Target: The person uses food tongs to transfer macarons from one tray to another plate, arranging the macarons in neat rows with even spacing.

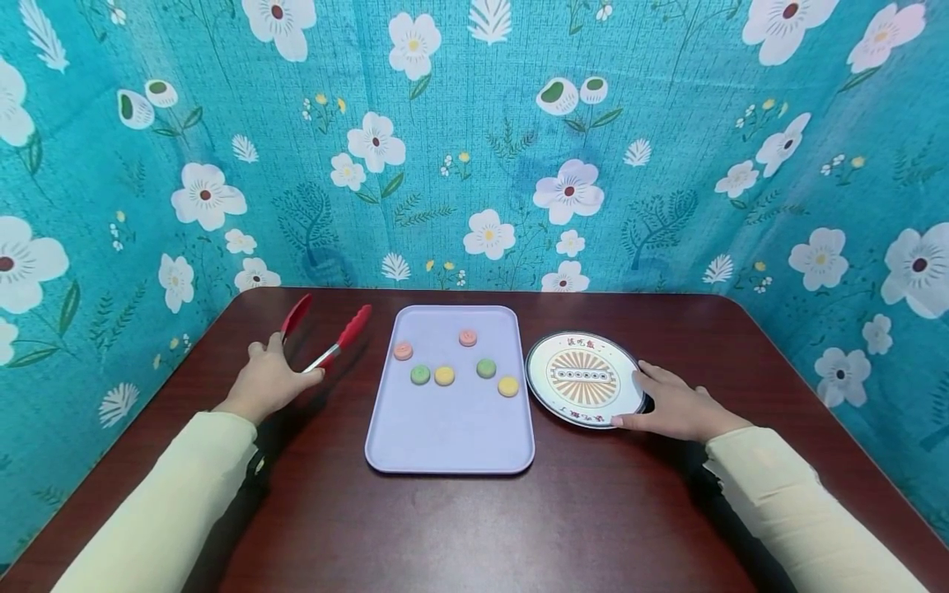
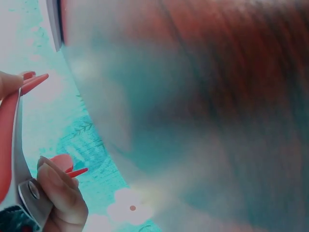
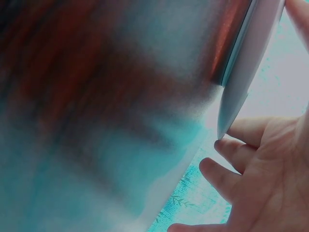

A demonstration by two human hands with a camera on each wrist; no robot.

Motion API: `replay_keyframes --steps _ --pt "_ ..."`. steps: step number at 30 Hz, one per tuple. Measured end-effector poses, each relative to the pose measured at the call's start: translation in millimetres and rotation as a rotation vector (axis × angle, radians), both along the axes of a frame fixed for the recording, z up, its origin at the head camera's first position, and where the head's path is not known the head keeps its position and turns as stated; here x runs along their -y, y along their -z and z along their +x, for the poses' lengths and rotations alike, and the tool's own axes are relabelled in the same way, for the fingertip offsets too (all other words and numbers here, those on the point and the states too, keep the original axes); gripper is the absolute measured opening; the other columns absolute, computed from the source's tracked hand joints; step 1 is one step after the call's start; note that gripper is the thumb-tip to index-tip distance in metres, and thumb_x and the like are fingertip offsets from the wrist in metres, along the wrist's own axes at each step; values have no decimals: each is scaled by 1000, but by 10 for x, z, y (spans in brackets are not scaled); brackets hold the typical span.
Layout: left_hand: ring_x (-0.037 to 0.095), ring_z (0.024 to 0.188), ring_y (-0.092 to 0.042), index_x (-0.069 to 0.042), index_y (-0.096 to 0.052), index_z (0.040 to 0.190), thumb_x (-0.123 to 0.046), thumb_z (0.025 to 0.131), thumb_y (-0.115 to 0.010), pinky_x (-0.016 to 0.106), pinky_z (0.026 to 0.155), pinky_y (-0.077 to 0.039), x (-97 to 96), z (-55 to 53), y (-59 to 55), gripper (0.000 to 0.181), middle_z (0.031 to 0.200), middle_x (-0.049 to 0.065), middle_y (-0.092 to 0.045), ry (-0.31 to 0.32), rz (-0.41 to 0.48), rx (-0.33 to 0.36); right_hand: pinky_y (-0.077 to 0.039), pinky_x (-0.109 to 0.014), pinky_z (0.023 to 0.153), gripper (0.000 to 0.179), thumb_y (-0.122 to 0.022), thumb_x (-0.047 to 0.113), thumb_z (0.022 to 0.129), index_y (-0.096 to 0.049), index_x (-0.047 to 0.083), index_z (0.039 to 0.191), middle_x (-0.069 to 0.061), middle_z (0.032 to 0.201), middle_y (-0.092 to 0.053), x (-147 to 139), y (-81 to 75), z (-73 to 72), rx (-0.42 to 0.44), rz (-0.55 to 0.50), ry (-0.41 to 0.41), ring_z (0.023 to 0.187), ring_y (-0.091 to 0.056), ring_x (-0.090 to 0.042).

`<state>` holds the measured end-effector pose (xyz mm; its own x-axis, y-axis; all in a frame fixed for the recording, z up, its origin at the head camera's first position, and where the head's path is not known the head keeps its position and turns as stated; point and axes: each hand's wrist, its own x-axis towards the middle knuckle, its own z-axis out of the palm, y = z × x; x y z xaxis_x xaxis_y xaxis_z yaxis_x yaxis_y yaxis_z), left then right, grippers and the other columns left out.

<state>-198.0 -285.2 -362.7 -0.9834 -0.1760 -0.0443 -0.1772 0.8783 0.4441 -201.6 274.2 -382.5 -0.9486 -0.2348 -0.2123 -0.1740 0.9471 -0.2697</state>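
Note:
My left hand holds red-tipped metal tongs, whose two arms are spread apart above the table's left side. Their red and metal parts show beside the thumb and fingers in the left wrist view. A round white plate with a dark rim, sunburst pattern and red lettering lies right of the tray. At its right rim is my right hand, thumb and fingertips touching the edge. In the right wrist view, the plate is seen edge-on, with the other fingers spread and fairly straight.
A lavender tray sits mid-table, bearing several small macaron-like rounds: pink, green and yellow. Beneath is a dark brown table. A turquoise flowered curtain hangs behind and along both sides.

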Motion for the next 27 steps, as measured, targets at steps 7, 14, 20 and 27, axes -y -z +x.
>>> replay_keyframes --steps 7,14,20,27 --pt "55 100 -50 10 -9 148 -36 75 -76 62 73 -51 -19 18 -32 109 126 38 -28 15 -5 -50 -14 -81 95 117 -62 75 70 -29 -6 148 -30 152 -22 -6 23 -16 -1 -4 -1 135 -21 -49" --pt "51 91 -56 8 -7 149 -33 75 -78 60 71 -53 -33 36 -53 110 126 37 -28 32 -12 -86 -14 -81 95 117 -62 75 70 -29 -6 147 -30 152 -22 3 28 -32 -2 2 0 135 -21 -49" --pt "42 77 -59 6 -7 149 -31 75 -78 58 68 -54 -45 45 -83 109 125 36 -28 65 -28 -110 -15 -80 96 118 -62 76 70 -29 -7 147 -31 151 -22 13 25 -37 0 12 7 135 -21 -50" --pt "37 71 -58 6 -8 150 -32 76 -78 56 67 -55 -69 58 -97 109 124 35 -29 88 -47 -126 -15 -81 95 118 -62 75 70 -29 -7 147 -32 151 -23 19 1 -14 -1 18 4 135 -22 -50"
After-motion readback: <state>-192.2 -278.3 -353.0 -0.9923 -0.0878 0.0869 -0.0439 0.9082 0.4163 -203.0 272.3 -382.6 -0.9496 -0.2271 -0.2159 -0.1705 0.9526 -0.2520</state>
